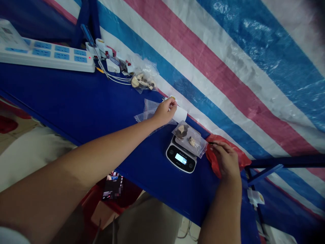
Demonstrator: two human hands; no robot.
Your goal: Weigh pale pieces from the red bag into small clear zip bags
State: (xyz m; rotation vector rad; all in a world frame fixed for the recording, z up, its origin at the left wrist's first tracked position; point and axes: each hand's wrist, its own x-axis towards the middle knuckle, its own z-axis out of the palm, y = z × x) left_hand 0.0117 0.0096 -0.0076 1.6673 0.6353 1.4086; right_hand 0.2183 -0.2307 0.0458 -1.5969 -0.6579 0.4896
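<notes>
A small digital kitchen scale [180,158] with a lit display sits on the blue table. On top of it lies a clear zip bag [190,138] holding brownish and pale dried pieces that resemble mushroom slices. My left hand [165,111] is closed behind the scale, over some flat clear plastic bags [146,116] and beside a white box or paper [180,114]. What its curled fingers hold, if anything, is hidden. To the right of the scale, my right hand [225,157] pinches a small dark piece [211,143] next to a red plastic bag [212,161].
At the back left are a white power strip [66,62], a screwdriver [95,49], chargers with cables and another bag of dried pieces [143,82]. A striped tarp [215,67] rises behind the table. Below the front edge, a phone [113,185] lies on a red surface.
</notes>
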